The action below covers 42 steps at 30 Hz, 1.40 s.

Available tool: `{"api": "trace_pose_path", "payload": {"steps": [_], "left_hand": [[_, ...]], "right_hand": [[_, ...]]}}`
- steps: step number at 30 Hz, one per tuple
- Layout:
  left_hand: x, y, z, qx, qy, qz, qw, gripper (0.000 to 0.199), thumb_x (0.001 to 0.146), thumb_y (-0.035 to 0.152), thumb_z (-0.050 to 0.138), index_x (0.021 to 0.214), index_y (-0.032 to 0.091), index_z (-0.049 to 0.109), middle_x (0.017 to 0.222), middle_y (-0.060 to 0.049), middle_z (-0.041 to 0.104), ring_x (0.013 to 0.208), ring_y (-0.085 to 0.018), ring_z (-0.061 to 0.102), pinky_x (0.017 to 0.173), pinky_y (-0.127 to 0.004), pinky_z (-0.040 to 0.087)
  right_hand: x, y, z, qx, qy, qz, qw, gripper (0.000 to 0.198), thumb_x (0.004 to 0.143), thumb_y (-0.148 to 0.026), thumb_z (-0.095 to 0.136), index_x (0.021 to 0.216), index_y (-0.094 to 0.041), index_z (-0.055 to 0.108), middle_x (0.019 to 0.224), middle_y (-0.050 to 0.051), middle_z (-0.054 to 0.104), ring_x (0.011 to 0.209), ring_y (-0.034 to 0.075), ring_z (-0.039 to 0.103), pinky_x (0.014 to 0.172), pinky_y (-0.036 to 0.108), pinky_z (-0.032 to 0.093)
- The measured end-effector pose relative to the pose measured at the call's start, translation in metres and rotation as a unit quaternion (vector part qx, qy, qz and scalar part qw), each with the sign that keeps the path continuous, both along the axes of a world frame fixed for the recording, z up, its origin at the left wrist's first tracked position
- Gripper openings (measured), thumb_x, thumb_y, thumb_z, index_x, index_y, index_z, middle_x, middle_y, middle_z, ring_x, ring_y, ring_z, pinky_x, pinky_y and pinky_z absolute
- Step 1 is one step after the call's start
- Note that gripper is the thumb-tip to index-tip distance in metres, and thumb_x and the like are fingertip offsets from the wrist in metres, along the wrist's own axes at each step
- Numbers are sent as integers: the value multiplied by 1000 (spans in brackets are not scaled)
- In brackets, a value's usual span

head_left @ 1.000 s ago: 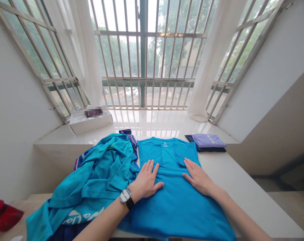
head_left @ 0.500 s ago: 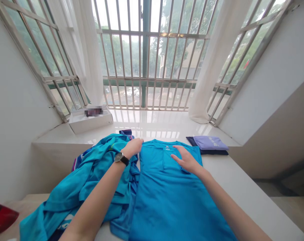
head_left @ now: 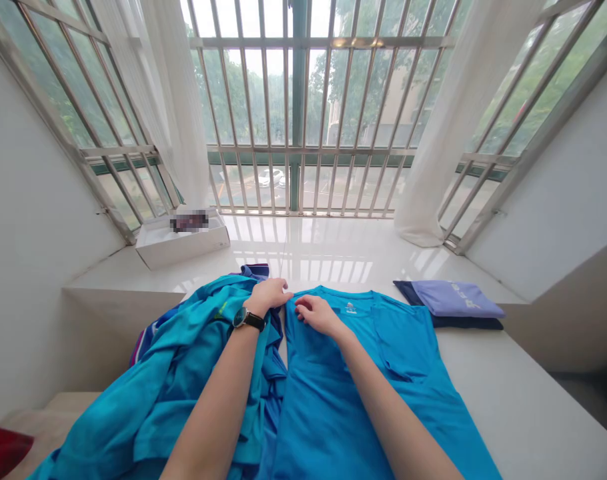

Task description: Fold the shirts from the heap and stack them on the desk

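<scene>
A blue T-shirt (head_left: 328,400) lies spread out in front of me, collar toward the window. One sleeve (head_left: 406,340) is folded inward over its right side. My left hand (head_left: 269,297), with a black-strapped watch on the wrist, pinches the shirt's left shoulder corner. Right beside it, my right hand (head_left: 317,313) has its fingers bent together on the cloth left of the collar; its fingertips are partly hidden. A crumpled heap of teal clothes (head_left: 183,367) lies under and left of my left forearm.
Folded lilac and dark garments (head_left: 453,299) are stacked at the right. An open white box (head_left: 183,243) stands on the sill (head_left: 323,240) at back left. Barred windows and white curtains (head_left: 428,167) close off the far side. Something red (head_left: 3,450) is at the lower left.
My right hand has moved left from the right of the collar to the left shoulder, and its spread fingers have closed. My left hand stays at that shoulder. The view has shifted slightly.
</scene>
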<state>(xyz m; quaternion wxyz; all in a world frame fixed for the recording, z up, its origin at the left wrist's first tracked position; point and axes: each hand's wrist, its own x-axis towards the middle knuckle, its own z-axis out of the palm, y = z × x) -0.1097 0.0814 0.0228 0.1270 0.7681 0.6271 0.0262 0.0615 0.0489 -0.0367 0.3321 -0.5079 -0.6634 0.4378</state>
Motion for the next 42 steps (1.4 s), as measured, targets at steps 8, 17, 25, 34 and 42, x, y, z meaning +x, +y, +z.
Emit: {"api": "trace_pose_path", "payload": {"steps": [8, 17, 25, 34, 42], "left_hand": [[11, -5, -8, 40, -49, 56, 996, 29, 81, 24, 58, 108, 20, 67, 104, -11, 73, 100, -30, 67, 82, -36, 50], [36, -1, -31, 36, -176, 17, 984, 26, 85, 20, 55, 108, 17, 65, 87, -7, 74, 85, -20, 69, 76, -27, 50], [21, 5, -33, -33, -230, -103, 967, 29, 76, 7, 58, 102, 17, 67, 85, -2, 74, 80, -16, 69, 75, -23, 53], [21, 2, -32, 3, -136, -161, 978, 27, 71, 21, 70, 98, 19, 70, 97, -5, 67, 86, -20, 64, 77, -28, 52], [23, 2, -30, 13, -107, -179, 978, 26, 72, 22, 70, 98, 18, 74, 96, -7, 69, 88, -23, 65, 81, -29, 51]], "right_hand": [[5, 2, -9, -40, 76, -21, 996, 17, 85, -18, 52, 93, -18, 66, 86, 3, 72, 71, 13, 70, 59, 23, 57], [12, 5, -7, -65, 88, -52, 993, 14, 83, -16, 56, 95, -18, 63, 83, 3, 72, 73, 16, 72, 64, 28, 61], [36, 9, -1, -4, 16, -63, 998, 12, 82, -18, 60, 93, -19, 66, 81, 2, 72, 72, 15, 71, 64, 26, 59], [34, -1, 16, 72, -69, -28, 995, 12, 80, -18, 61, 86, -21, 71, 85, 2, 74, 78, 17, 69, 75, 29, 54], [33, -18, 68, 137, -96, -22, 986, 15, 86, -27, 58, 92, -22, 71, 89, 3, 74, 80, 17, 67, 73, 28, 52]]}}
